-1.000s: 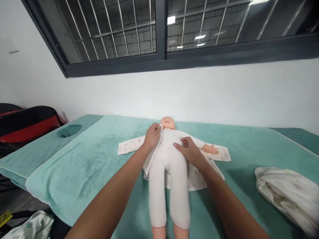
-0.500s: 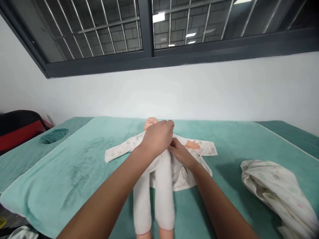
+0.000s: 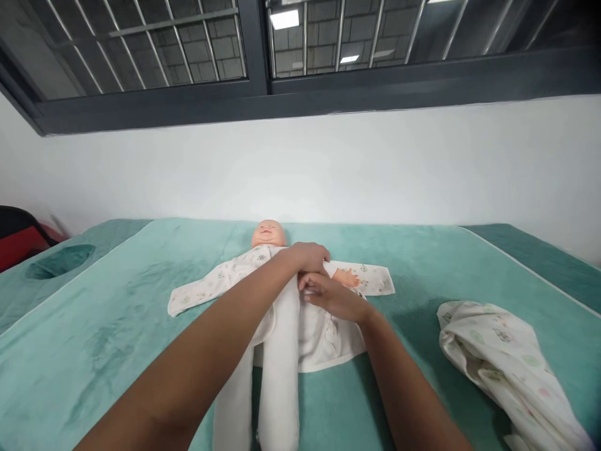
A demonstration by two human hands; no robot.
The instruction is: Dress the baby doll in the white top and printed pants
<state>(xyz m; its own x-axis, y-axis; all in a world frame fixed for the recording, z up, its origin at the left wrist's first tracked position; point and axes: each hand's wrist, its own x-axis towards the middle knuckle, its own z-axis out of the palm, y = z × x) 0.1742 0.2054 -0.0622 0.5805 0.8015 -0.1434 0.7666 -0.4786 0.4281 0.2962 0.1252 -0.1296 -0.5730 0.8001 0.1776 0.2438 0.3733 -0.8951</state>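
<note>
A baby doll (image 3: 268,234) lies on its back, head toward the wall, with white cloth legs pointing at me. A white printed baby shirt (image 3: 206,289) is spread around it; one sleeve reaches out left. On the right, the doll's bare hand (image 3: 346,277) rests on top of the other sleeve (image 3: 377,280). My left hand (image 3: 310,255) crosses the doll's chest, fingers curled down at its right-side arm; what they grip is hidden. Just below, my right hand (image 3: 332,294) hovers over the shirt's open front panel, fingers loosely bent and thumb apart.
A crumpled white printed garment (image 3: 511,357) lies to the right on the green padded bed (image 3: 117,344). The bed has a round hole (image 3: 61,261) at left. Behind it rise a white wall (image 3: 300,169) and a barred window (image 3: 258,50). A black-and-red object (image 3: 21,238) stands at far left.
The view has shifted, so the doll sits further left. My left hand has lowered off the doll's face, which now shows. My right hand's fingers have loosened and spread from the cloth.
</note>
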